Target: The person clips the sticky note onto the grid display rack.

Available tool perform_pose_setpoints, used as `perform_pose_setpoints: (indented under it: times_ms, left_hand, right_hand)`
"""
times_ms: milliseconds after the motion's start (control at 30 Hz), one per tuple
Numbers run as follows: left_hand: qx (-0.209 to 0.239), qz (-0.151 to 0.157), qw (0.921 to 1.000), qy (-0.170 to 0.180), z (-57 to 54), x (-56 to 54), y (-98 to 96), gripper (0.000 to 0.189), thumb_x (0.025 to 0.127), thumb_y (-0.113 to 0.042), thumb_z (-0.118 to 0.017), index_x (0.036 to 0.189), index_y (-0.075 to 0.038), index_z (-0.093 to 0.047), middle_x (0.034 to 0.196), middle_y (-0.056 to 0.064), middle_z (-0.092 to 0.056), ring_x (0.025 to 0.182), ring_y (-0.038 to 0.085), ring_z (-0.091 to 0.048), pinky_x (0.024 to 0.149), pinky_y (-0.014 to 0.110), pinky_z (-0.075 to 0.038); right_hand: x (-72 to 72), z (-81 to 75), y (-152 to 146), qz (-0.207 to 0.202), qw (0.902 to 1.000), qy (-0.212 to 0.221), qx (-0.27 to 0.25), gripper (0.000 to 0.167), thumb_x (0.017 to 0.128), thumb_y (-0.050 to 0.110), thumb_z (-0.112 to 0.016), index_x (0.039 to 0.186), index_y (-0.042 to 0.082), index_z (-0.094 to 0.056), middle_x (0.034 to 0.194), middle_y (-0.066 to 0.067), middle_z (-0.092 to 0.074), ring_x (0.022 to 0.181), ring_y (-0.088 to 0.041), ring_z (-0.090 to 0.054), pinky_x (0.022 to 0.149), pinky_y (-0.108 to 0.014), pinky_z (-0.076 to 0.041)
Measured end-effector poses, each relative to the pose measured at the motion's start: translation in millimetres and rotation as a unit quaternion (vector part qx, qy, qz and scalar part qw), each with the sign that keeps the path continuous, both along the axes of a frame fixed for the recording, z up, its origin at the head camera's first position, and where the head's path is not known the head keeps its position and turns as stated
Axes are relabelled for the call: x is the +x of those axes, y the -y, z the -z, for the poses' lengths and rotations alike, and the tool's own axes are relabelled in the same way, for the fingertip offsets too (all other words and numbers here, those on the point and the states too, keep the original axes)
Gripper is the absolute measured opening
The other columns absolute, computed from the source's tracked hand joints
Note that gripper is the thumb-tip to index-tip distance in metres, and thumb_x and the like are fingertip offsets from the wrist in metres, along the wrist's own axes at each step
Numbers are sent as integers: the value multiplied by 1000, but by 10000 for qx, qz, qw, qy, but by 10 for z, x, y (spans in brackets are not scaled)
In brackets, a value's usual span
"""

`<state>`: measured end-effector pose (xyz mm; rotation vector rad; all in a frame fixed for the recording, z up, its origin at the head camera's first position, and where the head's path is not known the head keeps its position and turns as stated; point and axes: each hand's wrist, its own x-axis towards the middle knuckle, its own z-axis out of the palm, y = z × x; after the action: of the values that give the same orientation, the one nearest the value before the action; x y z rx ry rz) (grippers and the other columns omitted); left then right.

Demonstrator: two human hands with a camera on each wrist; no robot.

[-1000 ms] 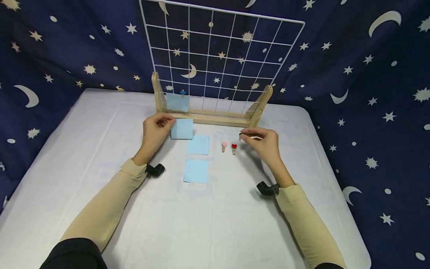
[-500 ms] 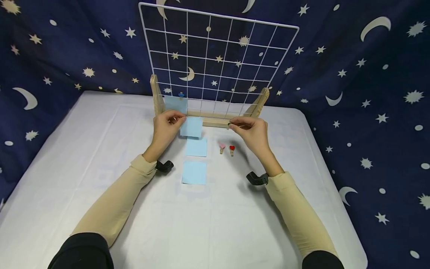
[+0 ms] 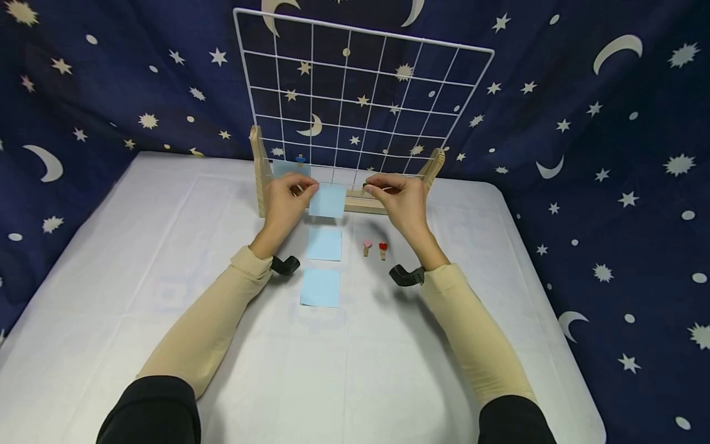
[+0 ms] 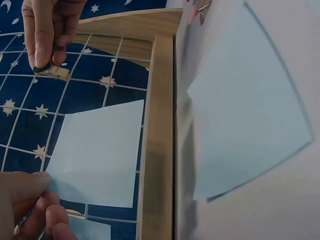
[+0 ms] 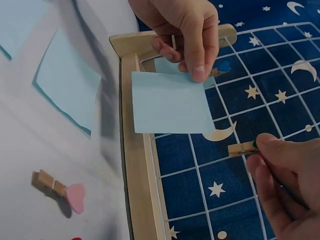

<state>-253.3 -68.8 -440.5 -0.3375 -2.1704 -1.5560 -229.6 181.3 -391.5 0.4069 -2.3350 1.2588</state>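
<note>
My left hand [image 3: 284, 203] pinches a light blue paper square [image 3: 328, 201] by its upper left corner. The square is raised in front of the lower part of a white wire grid rack [image 3: 363, 29]. In my right hand [image 3: 403, 200], thumb and finger pinch a small wooden clothespin [image 5: 242, 148], whose green top shows between the fingertips in the left wrist view. The clothespin is to the right of the square, apart from it. Partly behind my left hand, another blue paper [image 3: 285, 168] hangs on the grid under a clothespin with a blue top [image 3: 300, 159].
Two more blue paper pieces, a middle one [image 3: 324, 244] and a nearer one [image 3: 320, 287], lie on the white table [image 3: 277, 370]. To their right lie a pink heart clothespin [image 3: 367, 248] and a red heart clothespin [image 3: 383, 250]. A wooden base [image 3: 366, 206] carries the grid.
Both hands have moved toward the grid and closer together. The left brought the blue paper right and up from near the table; the right brought the clothespin left and up.
</note>
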Motion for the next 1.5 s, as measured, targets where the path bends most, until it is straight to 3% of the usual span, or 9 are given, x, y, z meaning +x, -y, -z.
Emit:
perform_pose_setpoints:
  times_ms: [200, 533, 800, 1500]
  left_hand:
    - [-292, -197, 9993, -85, -44, -54, -69, 5, 92, -10, -82, 93, -6, -84, 84, 11, -73, 65, 17, -59, 63, 21, -42]
    - [-408, -362, 9979, -358, -68, -125, -148, 6, 91, -12, -82, 92, -7, -84, 84, 9, -74, 65, 21, -63, 70, 25, -42]
    - [-314, -448, 9973, -494, -74, -152, -209, 5, 91, -11, -81, 91, -6, -84, 83, 9, -74, 65, 23, -64, 70, 27, -42]
    - [-296, -500, 9966, -581, -100, -184, -235, 8, 93, -12, -81, 93, -6, -84, 83, 9, -73, 64, 21, -64, 61, 20, -40]
  right_hand:
    - [-69, 5, 33, -25, 9995, -230, -191, 14, 86, 15, -87, 99, 9, -86, 94, -9, -81, 80, -24, -76, 71, -16, -55]
    - [-172, -76, 192, 157, 9965, -779, 258, 10, 87, 17, -87, 95, 11, -86, 89, -5, -81, 75, -20, -75, 67, -17, -52]
    - [-239, -82, 281, 278, 9964, -780, 162, 10, 87, 16, -88, 94, 11, -86, 92, -4, -82, 76, -18, -76, 65, -17, -48]
    - [-386, -31, 424, 368, 9947, -951, 136, 8, 88, 16, -86, 92, 9, -86, 92, -5, -82, 77, -19, -76, 70, -21, -54]
